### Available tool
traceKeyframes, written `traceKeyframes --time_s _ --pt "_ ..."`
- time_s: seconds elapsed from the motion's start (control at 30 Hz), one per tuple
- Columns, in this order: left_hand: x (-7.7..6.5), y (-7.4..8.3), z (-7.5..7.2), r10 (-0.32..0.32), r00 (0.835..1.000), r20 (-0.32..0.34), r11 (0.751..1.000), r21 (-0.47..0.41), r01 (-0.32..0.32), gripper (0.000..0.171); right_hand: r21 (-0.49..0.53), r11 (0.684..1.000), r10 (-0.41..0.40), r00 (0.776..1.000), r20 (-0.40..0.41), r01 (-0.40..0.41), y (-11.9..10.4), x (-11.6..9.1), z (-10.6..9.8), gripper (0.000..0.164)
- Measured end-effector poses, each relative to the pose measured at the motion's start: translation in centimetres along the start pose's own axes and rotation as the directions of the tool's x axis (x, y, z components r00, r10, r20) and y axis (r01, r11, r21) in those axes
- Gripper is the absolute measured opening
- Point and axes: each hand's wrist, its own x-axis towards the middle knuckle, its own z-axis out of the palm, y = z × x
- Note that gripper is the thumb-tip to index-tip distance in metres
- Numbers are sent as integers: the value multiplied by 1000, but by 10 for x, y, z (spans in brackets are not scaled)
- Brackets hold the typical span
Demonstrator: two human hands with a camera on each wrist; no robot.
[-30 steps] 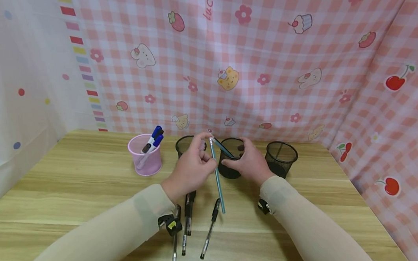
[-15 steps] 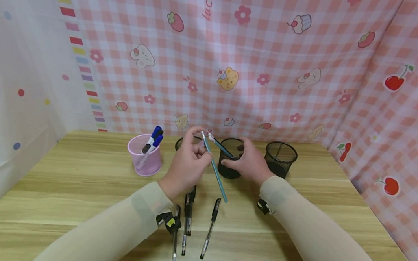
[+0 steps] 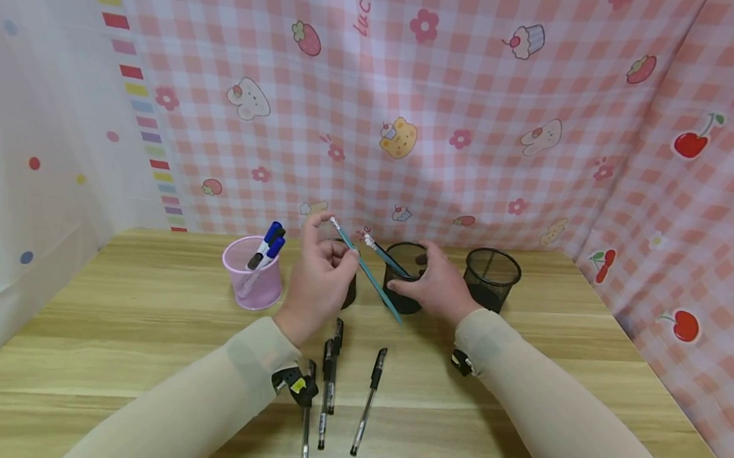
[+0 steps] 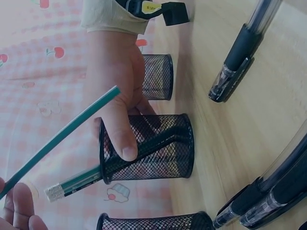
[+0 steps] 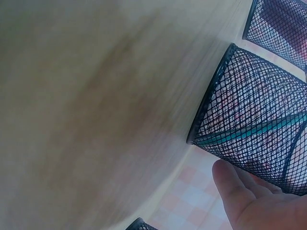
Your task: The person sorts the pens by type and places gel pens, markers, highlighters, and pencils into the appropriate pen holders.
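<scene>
Between thumb and fingers, my left hand (image 3: 313,280) pinches a teal pencil (image 3: 374,281) near its white eraser end. The pencil slants, its lower end in front of the middle black mesh pen cup (image 4: 160,167). My right hand (image 3: 440,285) grips that cup by its side, thumb toward me and fingers behind. Out of the cup's rim lean more teal pencils (image 3: 386,257), white eraser ends up. Through the mesh a pencil (image 5: 259,129) shows in the right wrist view.
A pink mesh cup (image 3: 261,293) with several markers (image 3: 273,248) stands at the left. Behind my left hand is a black mesh cup (image 3: 350,292), partly hidden; another mesh cup (image 3: 491,278) stands right. Several black gel pens (image 3: 370,402) lie in front. A checked cloth (image 3: 459,79) hangs behind.
My left hand has moved left and slightly up with the pencil, which now tilts more, its lower end raised toward the middle cup. My right hand stays on the cup.
</scene>
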Motion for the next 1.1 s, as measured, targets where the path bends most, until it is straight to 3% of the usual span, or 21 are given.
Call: traceKeyframes --time_s 0.17,0.27,0.37,0.77,1.1 --pt "4 -2 -2 70 993 -91 997 -30 -73 60 -4 1000 3 1000 3 -3 0 0 -1 106" --pt "7 -3 -3 122 979 -165 991 -30 -128 59 -3 1000 10 1000 5 -10 -1 0 -1 105" --pt "9 -4 -3 131 969 -210 988 -50 -144 60 0 1000 12 1000 6 -12 -1 0 0 105" --pt "16 -8 -7 120 946 -300 986 -73 -149 59 -8 1000 -4 1000 0 4 1 -1 -1 107" --pt "19 -12 0 166 928 -332 979 -56 -195 55 -11 1000 -7 1000 -3 7 3 1 0 108"
